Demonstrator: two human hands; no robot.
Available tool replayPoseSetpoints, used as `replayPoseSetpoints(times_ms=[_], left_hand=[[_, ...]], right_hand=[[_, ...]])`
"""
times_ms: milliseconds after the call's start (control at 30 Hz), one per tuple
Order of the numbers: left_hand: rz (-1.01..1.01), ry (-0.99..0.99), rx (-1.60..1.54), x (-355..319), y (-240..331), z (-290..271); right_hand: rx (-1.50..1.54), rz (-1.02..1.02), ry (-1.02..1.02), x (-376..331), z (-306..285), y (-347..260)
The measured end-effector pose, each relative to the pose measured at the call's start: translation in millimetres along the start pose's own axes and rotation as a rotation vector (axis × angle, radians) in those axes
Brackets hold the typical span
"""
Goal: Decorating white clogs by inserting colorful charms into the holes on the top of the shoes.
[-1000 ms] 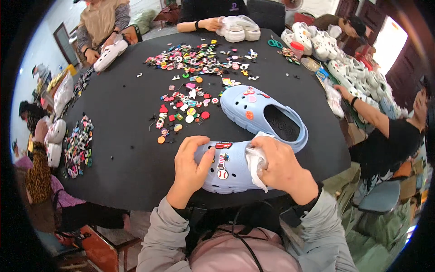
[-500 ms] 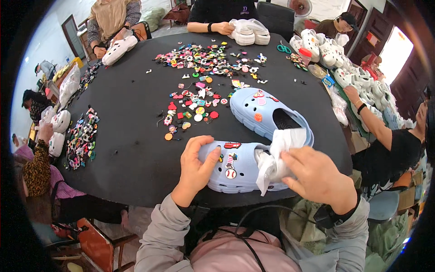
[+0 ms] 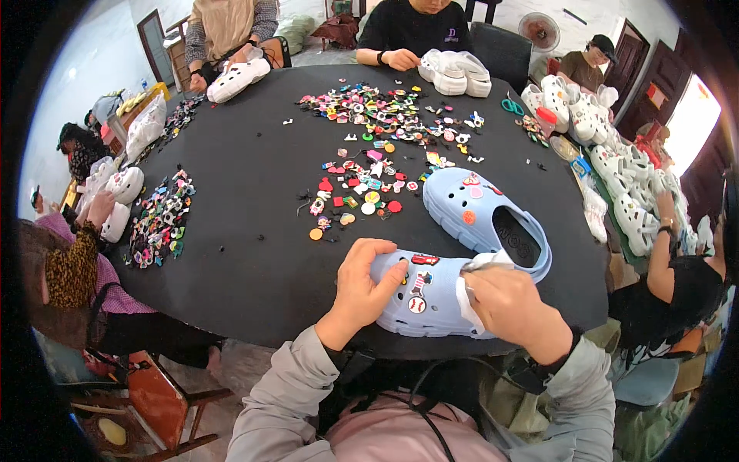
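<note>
Nearest to me on the black table lies a light blue clog (image 3: 445, 296), toe to the left, with a red car charm (image 3: 425, 259) and a baseball charm (image 3: 417, 305) on its upper. My left hand (image 3: 359, 286) grips its toe, thumb on top. At the clog's opening my right hand (image 3: 509, 302) is closed on a crumpled white wrapping sheet (image 3: 466, 299), pressing it inside; the fingertips are partly hidden. Just behind sits a second light blue clog (image 3: 446, 199), turned diagonally, with several charms on it and a bare opening.
Loose charms lie in piles at the table's middle (image 3: 369, 189), far side (image 3: 377, 104) and left (image 3: 163, 215). Teal scissors (image 3: 512, 105) rest at the far right. White clogs (image 3: 616, 162) crowd the right side. Co-workers sit around the table, some handling white clogs.
My right hand has pushed the white sheet down into the near clog, so less of it sticks out. My left hand keeps its grip on the toe. The whole view has shifted slightly.
</note>
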State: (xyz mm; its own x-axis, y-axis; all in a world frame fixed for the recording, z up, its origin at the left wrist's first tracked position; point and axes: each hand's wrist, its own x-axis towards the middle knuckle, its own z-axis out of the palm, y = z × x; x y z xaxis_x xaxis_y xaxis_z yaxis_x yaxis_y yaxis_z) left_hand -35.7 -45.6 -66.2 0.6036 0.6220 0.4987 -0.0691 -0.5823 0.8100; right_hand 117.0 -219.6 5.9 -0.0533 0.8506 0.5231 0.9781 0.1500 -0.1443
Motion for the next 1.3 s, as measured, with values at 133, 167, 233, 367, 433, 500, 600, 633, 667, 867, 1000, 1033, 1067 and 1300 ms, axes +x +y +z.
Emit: replayPoseSetpoints(times_ms=[133,167,233,367,433,500,600,633,667,867,1000,1033,1067,1300], left_hand=[[0.012,0.047,-0.033,-0.9,-0.7,1.4],[0.009,0.048,-0.037,-0.9,-0.8,1.6],[0.008,0.048,-0.042,-0.7,-1.0,2.0],[0.028,0.040,-0.052,0.1,-1.4,2.0],[0.043,0.038,-0.043,0.9,-1.8,1.8],[0.065,0.036,0.005,1.7,-2.5,2.0],[0.048,0.044,-0.003,1.8,-3.2,2.3],[0.057,0.044,-0.002,1.5,-3.2,2.3],[0.039,0.032,-0.019,0.8,-3.2,2.1],[-0.251,-0.023,-0.118,-4.1,-4.2,-4.5],[-0.472,-0.199,-0.310,7.9,-12.0,-8.0],[-0.465,-0.197,-0.308,13.7,-15.3,-6.0],[-0.401,-0.206,-0.293,21.7,-19.0,-1.8],[-0.413,-0.451,-0.242,96.4,-45.1,34.1]], right_hand=[[-0.270,0.065,0.006,-10.4,-27.8,-4.6],[-0.301,0.129,-0.011,-13.2,-31.2,-5.2],[-0.247,0.122,-0.093,-17.2,-31.4,-4.4],[-0.091,0.052,-0.173,-19.2,-14.6,-0.4],[0.081,0.029,-0.123,-13.7,-1.4,4.6],[0.124,0.046,-0.166,-6.8,5.4,13.1],[0.167,0.054,-0.194,-4.1,7.7,13.6],[0.156,0.107,-0.139,-5.7,7.3,10.3],[0.149,0.141,-0.087,-7.9,6.8,6.2],[-0.209,0.211,0.192,-24.1,-2.0,0.2],[-0.085,0.331,0.073,-27.1,-6.4,17.6],[0.071,0.437,-0.006,-26.9,-6.4,21.9],[0.068,0.417,-0.011,-26.7,-5.2,24.9],[-0.074,0.382,0.030,-27.3,2.4,31.8]])
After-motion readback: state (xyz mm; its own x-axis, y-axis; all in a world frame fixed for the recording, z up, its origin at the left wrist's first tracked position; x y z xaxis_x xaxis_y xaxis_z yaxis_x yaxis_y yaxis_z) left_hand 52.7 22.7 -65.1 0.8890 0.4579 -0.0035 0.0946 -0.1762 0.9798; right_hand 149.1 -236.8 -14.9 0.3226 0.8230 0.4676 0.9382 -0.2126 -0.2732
